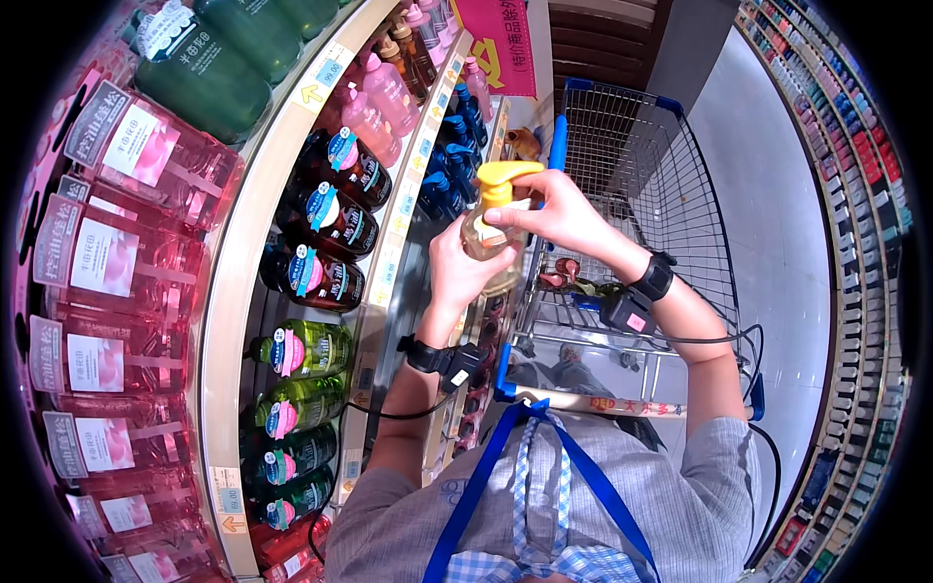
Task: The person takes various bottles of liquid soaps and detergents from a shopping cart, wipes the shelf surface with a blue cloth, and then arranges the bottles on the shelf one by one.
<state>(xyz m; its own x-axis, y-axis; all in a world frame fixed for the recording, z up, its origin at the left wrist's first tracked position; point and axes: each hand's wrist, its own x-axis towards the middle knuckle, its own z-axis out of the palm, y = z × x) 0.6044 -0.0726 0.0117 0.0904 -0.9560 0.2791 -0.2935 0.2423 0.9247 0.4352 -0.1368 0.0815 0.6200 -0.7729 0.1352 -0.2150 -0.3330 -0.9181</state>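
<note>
Both hands are on one clear plastic pump bottle (503,280) with a yellow pump head (503,173) and pale liquid inside. My left hand (466,266) wraps around the bottle's body, its thumb across the front. My right hand (547,211) grips the upper part just under the yellow pump, thumb on the bottle's shoulder. The bottle is held roughly upright between the shelves and a metal shopping cart (649,160). A black strap with a small device and a cable sits on each wrist.
Shelves on the left hold pink pump bottles (109,255), dark brown bottles (332,280), green bottles (313,348) and blue pump bottles (455,164). The cart's handle (605,403) is close to my body, with small items in the basket. Another stocked shelf (860,240) runs along the far right.
</note>
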